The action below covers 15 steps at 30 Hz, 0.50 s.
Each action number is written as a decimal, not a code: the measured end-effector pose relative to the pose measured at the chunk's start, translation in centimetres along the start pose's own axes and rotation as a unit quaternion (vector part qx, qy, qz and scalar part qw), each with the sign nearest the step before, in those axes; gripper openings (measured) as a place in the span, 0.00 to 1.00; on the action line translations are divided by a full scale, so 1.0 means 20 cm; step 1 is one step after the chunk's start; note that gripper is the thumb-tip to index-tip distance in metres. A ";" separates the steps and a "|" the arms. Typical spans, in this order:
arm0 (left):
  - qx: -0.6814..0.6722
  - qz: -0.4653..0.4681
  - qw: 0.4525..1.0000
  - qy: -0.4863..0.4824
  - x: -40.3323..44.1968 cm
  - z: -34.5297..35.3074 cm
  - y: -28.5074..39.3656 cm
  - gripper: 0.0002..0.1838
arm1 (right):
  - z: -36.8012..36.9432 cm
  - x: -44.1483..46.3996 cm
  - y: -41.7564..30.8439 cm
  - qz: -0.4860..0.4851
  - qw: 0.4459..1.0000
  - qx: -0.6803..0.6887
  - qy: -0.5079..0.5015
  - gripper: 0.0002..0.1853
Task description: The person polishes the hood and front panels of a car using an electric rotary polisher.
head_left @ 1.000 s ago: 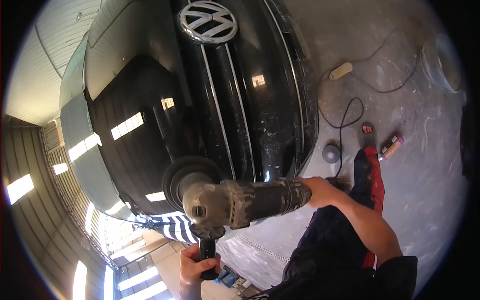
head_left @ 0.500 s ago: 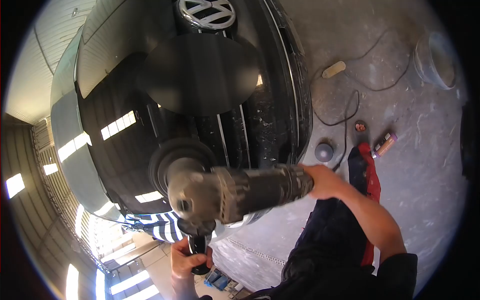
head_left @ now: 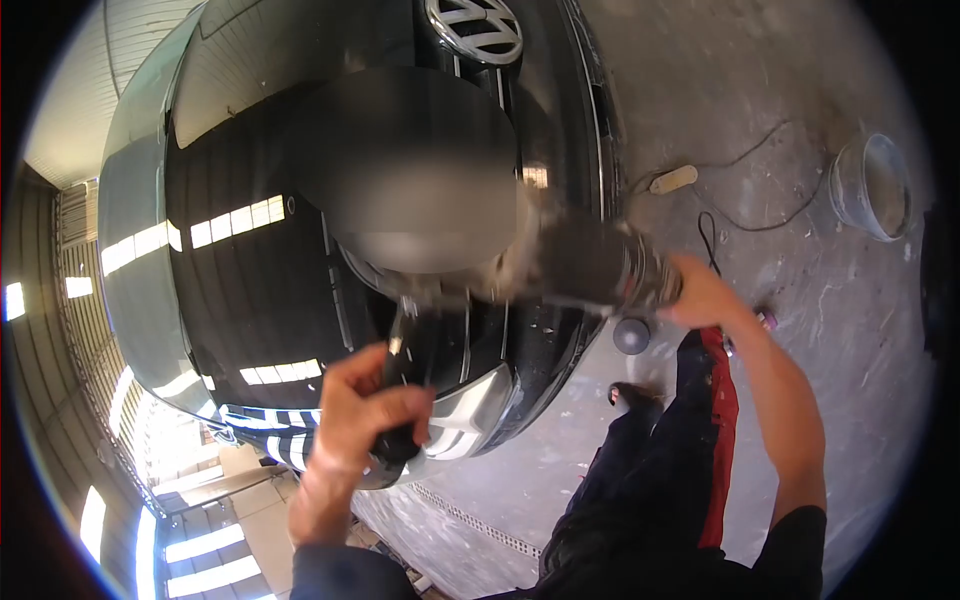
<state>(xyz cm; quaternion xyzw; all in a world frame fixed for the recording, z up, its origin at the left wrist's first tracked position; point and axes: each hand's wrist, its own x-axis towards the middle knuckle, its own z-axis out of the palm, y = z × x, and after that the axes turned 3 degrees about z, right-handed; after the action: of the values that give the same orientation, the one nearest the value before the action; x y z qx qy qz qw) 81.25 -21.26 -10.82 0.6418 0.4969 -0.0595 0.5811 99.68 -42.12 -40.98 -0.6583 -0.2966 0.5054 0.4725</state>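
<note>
A dark power polisher [head_left: 592,257] is held across the front of a black car [head_left: 250,320]. My left hand [head_left: 358,405] is closed around its side handle [head_left: 399,445]. At the rear end of the tool body, my right hand [head_left: 703,292] has its fingers wrapped round the grip. The polisher's head lies over the hood edge and grille area but is blurred, so I cannot tell whether its pad touches the paint. A headlight [head_left: 470,420] shows below the tool, and a chrome emblem [head_left: 478,28] sits above it.
On the concrete floor [head_left: 760,70] lie a cable with a pale power socket [head_left: 673,180] and a round grey object [head_left: 631,336]. A bucket [head_left: 872,188] stands at the far right. A purple-ended bottle [head_left: 767,318] is mostly hidden behind my right forearm.
The polisher and both hands have moved up and rightward in view, from the hood near the headlight toward the grille. My view has shifted somewhat, and a foot now shows.
</note>
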 end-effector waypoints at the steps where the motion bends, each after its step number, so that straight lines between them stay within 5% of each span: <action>1: 0.007 0.014 1.000 -0.006 0.05 0.01 0.06 0.15 | -0.04 0.05 0.00 0.002 1.000 0.000 -0.002 0.30; 3: -0.026 0.023 0.999 -0.013 0.13 -0.02 0.12 0.17 | -0.07 0.12 -0.02 0.044 0.999 -0.014 0.008 0.39; 7: -0.065 0.030 0.997 -0.014 0.06 -0.06 0.10 0.20 | -0.01 0.11 -0.06 0.066 0.997 0.009 -0.039 0.41; 12: -0.061 -0.013 0.998 0.009 -0.25 -0.11 -0.20 0.23 | 0.27 -0.14 0.10 0.025 0.998 0.033 -0.046 0.25; 15: -0.089 -0.038 0.995 0.028 -0.48 -0.16 -0.41 0.24 | 0.48 -0.27 0.10 -0.080 0.996 0.032 -0.021 0.29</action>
<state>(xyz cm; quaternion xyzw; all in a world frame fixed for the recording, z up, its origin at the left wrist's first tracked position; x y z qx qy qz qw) 68.96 -25.50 -9.11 0.5698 0.5402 -0.0190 0.6190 88.72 -44.51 -41.08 -0.6061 -0.3420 0.4888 0.5261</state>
